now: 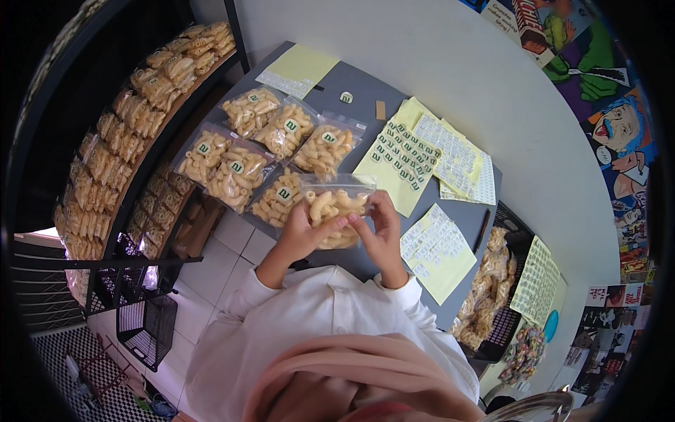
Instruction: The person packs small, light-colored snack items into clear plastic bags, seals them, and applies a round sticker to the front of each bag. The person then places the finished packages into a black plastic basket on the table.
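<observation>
Both hands hold a clear zip-lock bag of macaroni-shaped snacks above the near edge of the grey table. My left hand grips its left side, and my right hand grips the right. The two thumbs press on the front, almost meeting; most other fingers are hidden behind the bag. Beyond and to the left lie several filled bags with round stickers, among them a bag just behind the held one and another bag beside my left hand. A yellow sheet of round stickers lies right of the hands.
More label sheets overlap at the right, with another sheet nearer me. A dark pen lies along the right edge. Beyond it stands a black crate of bagged snacks. Shelves of snack bags rise at left; a loose round sticker lies farther back.
</observation>
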Action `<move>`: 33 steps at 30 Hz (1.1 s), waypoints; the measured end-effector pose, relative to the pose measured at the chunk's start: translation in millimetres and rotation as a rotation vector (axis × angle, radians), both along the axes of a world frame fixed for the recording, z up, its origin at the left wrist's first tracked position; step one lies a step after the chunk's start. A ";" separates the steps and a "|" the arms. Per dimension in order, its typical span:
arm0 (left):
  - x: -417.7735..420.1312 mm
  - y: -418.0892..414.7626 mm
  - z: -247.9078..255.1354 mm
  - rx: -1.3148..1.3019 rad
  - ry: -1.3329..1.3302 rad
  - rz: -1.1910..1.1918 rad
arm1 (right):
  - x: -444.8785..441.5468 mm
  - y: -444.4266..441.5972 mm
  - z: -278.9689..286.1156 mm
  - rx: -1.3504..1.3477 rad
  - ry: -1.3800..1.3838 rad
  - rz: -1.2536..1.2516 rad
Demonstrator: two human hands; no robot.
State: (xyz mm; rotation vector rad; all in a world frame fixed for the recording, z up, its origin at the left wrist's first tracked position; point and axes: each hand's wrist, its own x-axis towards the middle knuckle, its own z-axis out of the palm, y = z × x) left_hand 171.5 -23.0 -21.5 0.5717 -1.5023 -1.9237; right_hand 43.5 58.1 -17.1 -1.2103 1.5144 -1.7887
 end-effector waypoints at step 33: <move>-149.4 133.7 64.4 -0.274 0.426 -0.862 | 27.8 220.0 76.5 0.044 0.567 -1.339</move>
